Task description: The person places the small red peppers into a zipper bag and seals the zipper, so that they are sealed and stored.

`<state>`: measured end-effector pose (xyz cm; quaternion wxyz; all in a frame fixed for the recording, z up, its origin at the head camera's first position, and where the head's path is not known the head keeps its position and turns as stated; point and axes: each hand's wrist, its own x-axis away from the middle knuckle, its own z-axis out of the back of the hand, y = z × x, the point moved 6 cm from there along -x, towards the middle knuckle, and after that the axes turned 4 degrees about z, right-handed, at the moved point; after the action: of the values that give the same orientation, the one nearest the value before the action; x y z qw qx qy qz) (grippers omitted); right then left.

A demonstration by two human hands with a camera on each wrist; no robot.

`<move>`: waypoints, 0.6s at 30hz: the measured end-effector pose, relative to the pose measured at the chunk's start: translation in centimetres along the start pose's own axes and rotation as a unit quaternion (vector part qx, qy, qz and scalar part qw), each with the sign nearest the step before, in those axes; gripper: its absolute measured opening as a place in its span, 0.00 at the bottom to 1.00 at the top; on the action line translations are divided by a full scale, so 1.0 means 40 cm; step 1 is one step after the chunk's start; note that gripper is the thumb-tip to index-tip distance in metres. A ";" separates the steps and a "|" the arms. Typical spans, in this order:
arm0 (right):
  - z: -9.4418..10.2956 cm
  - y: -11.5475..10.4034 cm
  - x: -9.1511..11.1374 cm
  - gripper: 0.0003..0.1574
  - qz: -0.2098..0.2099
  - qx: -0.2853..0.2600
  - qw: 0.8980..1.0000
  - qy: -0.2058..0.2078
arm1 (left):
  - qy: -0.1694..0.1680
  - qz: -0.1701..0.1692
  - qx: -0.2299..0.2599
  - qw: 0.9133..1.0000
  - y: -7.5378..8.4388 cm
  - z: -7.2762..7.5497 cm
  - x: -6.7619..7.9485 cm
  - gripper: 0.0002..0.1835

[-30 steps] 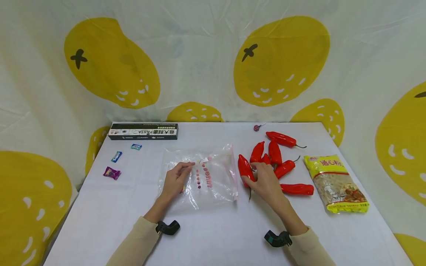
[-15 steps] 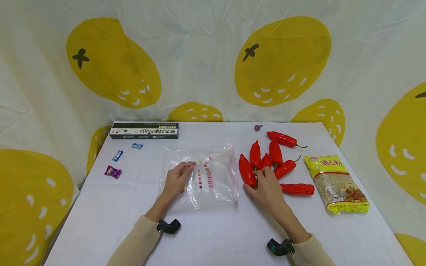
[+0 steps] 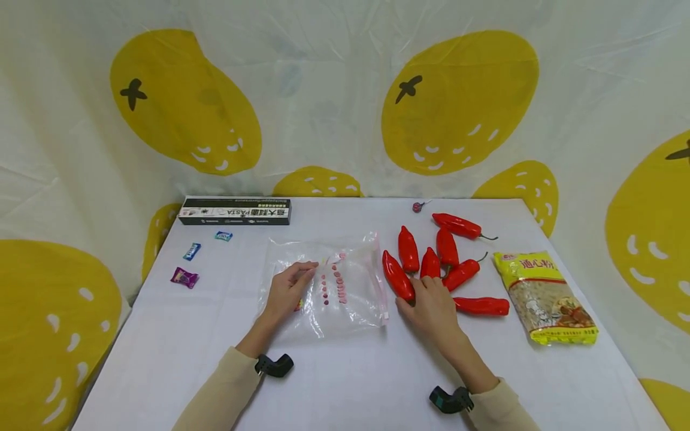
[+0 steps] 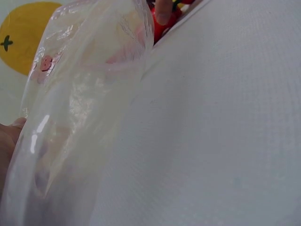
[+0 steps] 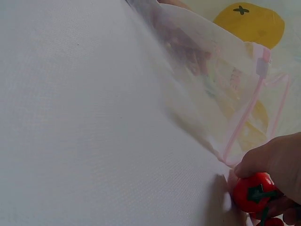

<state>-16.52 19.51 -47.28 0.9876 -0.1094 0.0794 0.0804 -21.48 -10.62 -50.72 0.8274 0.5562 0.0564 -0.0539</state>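
In the head view my left hand [image 3: 286, 293] pinches the upper layer of a clear zip bag [image 3: 358, 287] with red print, lying at the table's middle. A small colourful item, partly hidden by the hand, shows at the bag's left. To the right, my right hand [image 3: 433, 308] grips the stem end of a glossy red pepper [image 3: 396, 272], thumb on its near side. The right wrist view shows the thumb against this pepper [image 5: 245, 193] beside the bag's pink zip edge [image 5: 244, 117]; the other fingers are partly hidden. Several more red peppers [image 3: 446, 246] fan out around that hand.
A yellow-ended pasta bag [image 3: 547, 299] lies at the far right. A black pasta box [image 3: 234, 211] sits at the back left, with a purple candy [image 3: 184, 277] and two blue candies [image 3: 191, 251] nearby. One lollipop [image 3: 417, 207] lies at the back.
The gripped pepper has tilted, its tip shifting slightly left. The pepper behind it has also swung left. My right hand has drawn slightly nearer; the left hand stays on the bag.
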 end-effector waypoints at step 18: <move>0.045 0.011 0.013 0.37 -0.016 -0.057 0.998 0.035 | 0.002 -0.006 0.009 1.000 0.043 0.012 0.013 0.08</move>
<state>-15.86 20.43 -45.71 0.9774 -0.1695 0.1078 0.0652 -20.69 -10.42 -49.04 0.8219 0.5633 0.0612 -0.0583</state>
